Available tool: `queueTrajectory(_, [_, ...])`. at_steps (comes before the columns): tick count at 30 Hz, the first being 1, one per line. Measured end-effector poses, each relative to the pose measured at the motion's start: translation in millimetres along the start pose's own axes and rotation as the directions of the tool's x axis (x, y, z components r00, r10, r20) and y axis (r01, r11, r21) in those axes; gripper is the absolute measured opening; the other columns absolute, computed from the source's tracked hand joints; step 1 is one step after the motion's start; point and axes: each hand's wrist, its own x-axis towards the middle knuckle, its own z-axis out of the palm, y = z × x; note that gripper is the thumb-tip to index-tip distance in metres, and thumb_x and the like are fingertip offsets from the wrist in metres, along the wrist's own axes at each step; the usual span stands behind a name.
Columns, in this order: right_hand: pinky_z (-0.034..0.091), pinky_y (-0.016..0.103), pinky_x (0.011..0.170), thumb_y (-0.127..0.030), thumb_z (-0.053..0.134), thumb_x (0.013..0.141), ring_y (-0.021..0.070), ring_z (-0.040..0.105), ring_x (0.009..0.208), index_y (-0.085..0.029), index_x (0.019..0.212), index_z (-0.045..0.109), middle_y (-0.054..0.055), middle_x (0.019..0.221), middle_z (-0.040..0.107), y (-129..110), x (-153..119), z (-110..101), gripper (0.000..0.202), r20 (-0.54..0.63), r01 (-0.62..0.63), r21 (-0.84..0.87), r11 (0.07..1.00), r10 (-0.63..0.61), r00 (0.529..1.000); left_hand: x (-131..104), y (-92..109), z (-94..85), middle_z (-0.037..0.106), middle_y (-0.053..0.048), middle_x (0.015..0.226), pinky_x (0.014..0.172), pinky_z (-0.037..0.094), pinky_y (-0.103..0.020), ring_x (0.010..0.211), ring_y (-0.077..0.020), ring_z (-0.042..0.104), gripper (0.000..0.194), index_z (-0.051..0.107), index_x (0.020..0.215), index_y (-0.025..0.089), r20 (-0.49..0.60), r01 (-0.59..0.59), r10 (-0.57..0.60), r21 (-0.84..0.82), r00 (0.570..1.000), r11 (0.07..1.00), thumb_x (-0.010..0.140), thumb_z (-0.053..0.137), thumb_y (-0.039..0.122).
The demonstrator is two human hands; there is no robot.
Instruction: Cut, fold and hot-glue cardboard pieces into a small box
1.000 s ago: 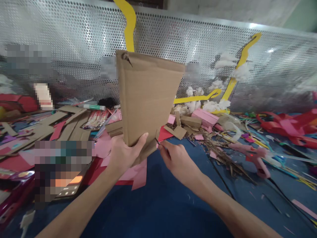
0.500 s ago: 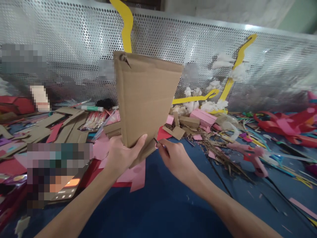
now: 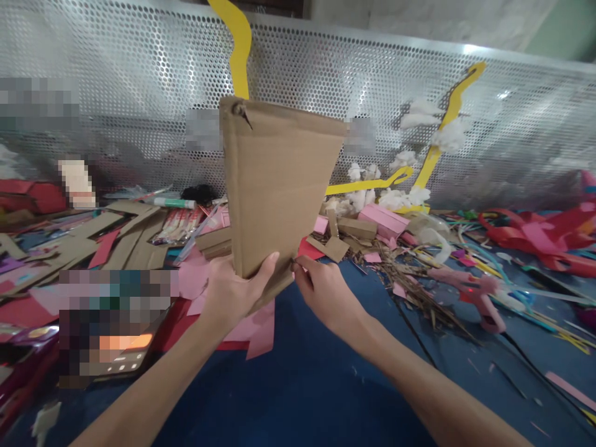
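A folded brown cardboard piece (image 3: pixel 282 180), wider at its top, stands upright in front of me. My left hand (image 3: pixel 233 282) grips its lower left, thumb on the front face and the other fingers hidden behind. At the lower right corner my right hand (image 3: pixel 321 282) is closed in a pinch on a small dark stick, mostly covered by the fingertips. A dark, twig-like bit (image 3: pixel 242 113) with a pointed end is fixed at the upper left corner of the cardboard.
Cardboard strips (image 3: pixel 135 233), pink paper (image 3: pixel 261 332) and a lit phone (image 3: pixel 123 363) lie on the left. To the right are dry twigs (image 3: pixel 428 301), a pink glue gun (image 3: pixel 470 288) with its cord, and red paper strips (image 3: pixel 535 233). A perforated metal panel (image 3: pixel 302 74) rises behind.
The cardboard has shifted slightly right, together with my left hand. My right fingers have moved slightly up and closer against its lower corner, and less of the dark stick shows.
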Motion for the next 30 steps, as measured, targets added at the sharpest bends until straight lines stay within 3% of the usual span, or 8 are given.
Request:
queueTrajectory(13, [0.027, 0.027, 0.056, -0.015, 0.050, 0.098, 0.0142, 0.053, 0.053, -0.018, 0.078, 0.064, 0.002, 0.059, 0.060, -1.1, -3.7, 0.5, 0.025, 0.057, -0.031, -0.039, 0.999, 0.033, 0.998, 0.7, -6.5, 3.5, 0.082, -0.006, 0.085, 0.074, 0.066, -0.038, 0.083, -0.0281, 0.079, 0.023, 0.076, 0.080, 0.018, -0.030, 0.004, -0.004, 0.027, 1.000, 1.000, 0.084, 0.072, 0.040])
queueTrajectory(21, [0.023, 0.028, 0.056, -0.016, 0.050, 0.100, 0.0128, 0.049, 0.052, -0.018, 0.080, 0.062, 0.000, 0.059, 0.057, -1.0, -9.2, 2.3, 0.023, 0.071, -0.016, -0.043, 0.999, 0.019, 0.997, 6.7, -9.9, 3.6, 0.083, -0.007, 0.096, 0.085, 0.064, -0.037, 0.093, -0.0277, 0.078, 0.021, 0.079, 0.091, 0.018, -0.093, 0.018, -0.018, -0.001, 0.996, 1.000, 0.084, 0.074, 0.037])
queueTrajectory(30, [0.023, 0.029, 0.057, -0.014, 0.050, 0.099, 0.0125, 0.047, 0.052, -0.017, 0.080, 0.062, 0.001, 0.060, 0.058, -1.7, -11.2, 1.1, 0.022, 0.081, -0.017, -0.033, 0.999, 0.020, 0.997, 8.0, -11.2, 3.6, 0.083, -0.008, 0.096, 0.081, 0.065, -0.035, 0.093, -0.0279, 0.078, 0.024, 0.078, 0.090, 0.017, -0.108, 0.041, -0.042, -0.008, 0.993, 0.999, 0.083, 0.074, 0.039])
